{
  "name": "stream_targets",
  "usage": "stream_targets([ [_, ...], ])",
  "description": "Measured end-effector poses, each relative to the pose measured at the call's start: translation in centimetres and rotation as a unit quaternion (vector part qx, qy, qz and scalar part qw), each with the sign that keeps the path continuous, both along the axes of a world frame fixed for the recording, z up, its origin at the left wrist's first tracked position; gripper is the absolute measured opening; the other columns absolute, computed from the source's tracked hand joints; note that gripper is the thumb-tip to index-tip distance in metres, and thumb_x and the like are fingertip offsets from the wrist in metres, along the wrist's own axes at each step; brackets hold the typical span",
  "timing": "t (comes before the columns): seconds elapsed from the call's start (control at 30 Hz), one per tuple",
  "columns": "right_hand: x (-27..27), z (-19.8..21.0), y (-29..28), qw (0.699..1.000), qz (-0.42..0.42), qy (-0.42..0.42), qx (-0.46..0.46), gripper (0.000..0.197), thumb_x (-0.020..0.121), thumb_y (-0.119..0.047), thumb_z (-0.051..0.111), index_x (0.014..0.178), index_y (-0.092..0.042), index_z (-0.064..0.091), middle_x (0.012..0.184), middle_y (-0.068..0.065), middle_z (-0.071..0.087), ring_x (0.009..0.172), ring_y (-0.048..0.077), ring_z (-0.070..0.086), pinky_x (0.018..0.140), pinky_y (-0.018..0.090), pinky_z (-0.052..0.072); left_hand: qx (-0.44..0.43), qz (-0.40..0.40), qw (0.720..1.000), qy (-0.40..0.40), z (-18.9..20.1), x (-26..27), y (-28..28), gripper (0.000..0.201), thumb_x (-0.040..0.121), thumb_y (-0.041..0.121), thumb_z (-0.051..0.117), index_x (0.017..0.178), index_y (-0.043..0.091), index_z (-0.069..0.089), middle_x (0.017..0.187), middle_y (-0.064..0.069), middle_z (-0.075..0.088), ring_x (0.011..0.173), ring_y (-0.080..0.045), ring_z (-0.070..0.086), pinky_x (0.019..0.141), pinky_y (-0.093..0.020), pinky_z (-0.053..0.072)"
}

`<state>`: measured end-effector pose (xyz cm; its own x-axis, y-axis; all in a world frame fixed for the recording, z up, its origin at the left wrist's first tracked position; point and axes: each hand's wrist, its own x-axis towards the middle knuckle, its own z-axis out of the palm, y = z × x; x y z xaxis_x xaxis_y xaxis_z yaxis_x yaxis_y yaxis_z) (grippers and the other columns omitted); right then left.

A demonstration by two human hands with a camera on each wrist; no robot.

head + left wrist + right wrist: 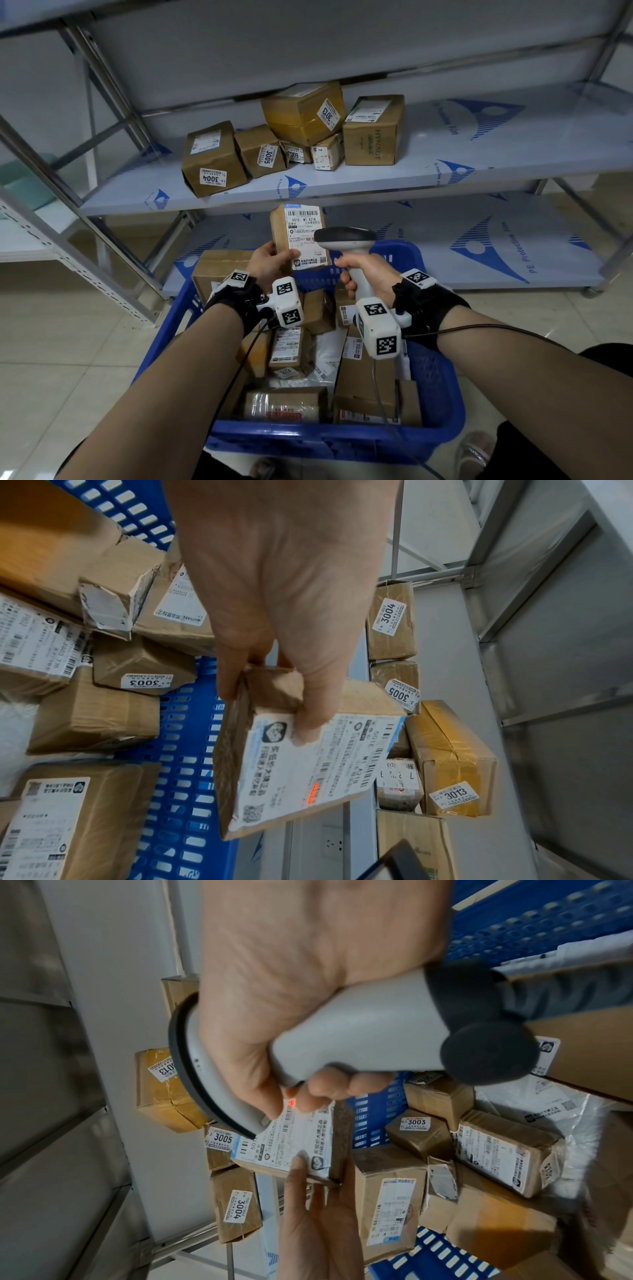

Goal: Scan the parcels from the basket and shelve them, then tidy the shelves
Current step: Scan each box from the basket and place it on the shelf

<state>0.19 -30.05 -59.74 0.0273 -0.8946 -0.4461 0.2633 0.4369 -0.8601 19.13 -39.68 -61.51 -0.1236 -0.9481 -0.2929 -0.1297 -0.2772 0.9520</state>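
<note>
1. Left hand (265,263) raised above the far rim of the blue basket (442,394), gripping a small brown parcel (298,236) by its lower left corner: thumb pressed on the white shipping label, fingers (236,674) curled round the back edge.
2. Parcel held upright, label facing the head camera, in front of the lower shelf (445,246) and touching neither shelf nor basket.
3. Right hand (368,274) closed fully round the white handle of a barcode scanner (346,240); dark scanner head just to the right of the parcel, overlapping the label's right edge in the head view.
4. Red scan line visible on a barcode of the label in the left wrist view; a red spot on the label's edge in the right wrist view.
5. Basket on the tiled floor (68,359), holding many brown cartons and a white poly bag; one carton tagged 3003 (145,681) near the far wall of the basket.
6. Middle shelf (479,161): cluster of brown boxes left of centre. Box 3004 (212,159) at far left, box 3005 (262,150) just beside it, a yellow-taped box 3013 (305,113) resting tilted atop smaller boxes, a tall box printed HYNAUT (373,132) upright at right end.
7. Shelf boards covered in blue-printed protective film.
8. Cable from the scanner handle trailing down over the basket.
</note>
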Motion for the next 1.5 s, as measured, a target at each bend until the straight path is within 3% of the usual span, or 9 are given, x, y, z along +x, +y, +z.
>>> stream_targets([
  [0.13,0.0,0.0,0.1,1.000,-0.002,0.000,0.004,0.011,0.089,-0.014,0.060,0.079,-0.010,0.058,0.061,0.003,0.051,0.050,0.012,0.043,0.047,0.024,0.037,0.008,0.001,1.000,0.007,0.0,0.2,-0.1,0.046,0.088,0.006,0.064,0.130,0.004,0.047,0.119,-0.012,0.062,0.087,-0.020,0.066,0.056,-0.027,0.056],
  [0.6,0.1,0.0,0.2,1.000,-0.008,0.000,0.001,0.008,0.089,-0.015,0.061,0.083,-0.009,0.060,0.061,0.003,0.052,0.048,0.012,0.043,0.048,0.025,0.038,0.002,-0.009,1.000,0.001,-0.1,0.3,-0.2,0.047,0.088,0.006,0.063,0.132,0.006,0.046,0.122,-0.013,0.061,0.087,-0.018,0.065,0.052,-0.022,0.054],
  [0.77,0.2,0.3,0.1,0.998,-0.041,-0.034,-0.024,0.007,0.091,-0.016,0.061,0.089,-0.010,0.062,0.062,0.006,0.053,0.048,0.013,0.042,0.049,0.026,0.037,-0.013,-0.016,1.000,-0.005,-0.7,0.3,0.0,0.050,0.085,0.000,0.065,0.131,0.000,0.047,0.124,-0.019,0.060,0.078,-0.019,0.064,0.048,-0.021,0.052],
  [1.03,0.3,1.2,-0.1,0.998,-0.037,-0.034,-0.024,0.008,0.091,-0.014,0.058,0.085,-0.008,0.060,0.060,0.006,0.050,0.045,0.012,0.040,0.048,0.025,0.036,-0.001,-0.032,0.999,-0.001,-0.9,0.2,0.3,0.053,0.083,0.000,0.067,0.132,0.005,0.047,0.123,-0.016,0.061,0.089,-0.022,0.066,0.054,-0.023,0.055],
  [1.5,0.2,1.6,-0.1,0.998,-0.042,-0.034,-0.015,0.009,0.091,-0.013,0.058,0.084,-0.009,0.059,0.060,0.004,0.048,0.046,0.011,0.039,0.049,0.025,0.035,0.001,-0.035,0.999,-0.006,-1.0,0.2,0.2,0.056,0.084,0.003,0.067,0.135,0.008,0.045,0.126,-0.013,0.060,0.093,-0.021,0.066,0.056,-0.024,0.055],
])
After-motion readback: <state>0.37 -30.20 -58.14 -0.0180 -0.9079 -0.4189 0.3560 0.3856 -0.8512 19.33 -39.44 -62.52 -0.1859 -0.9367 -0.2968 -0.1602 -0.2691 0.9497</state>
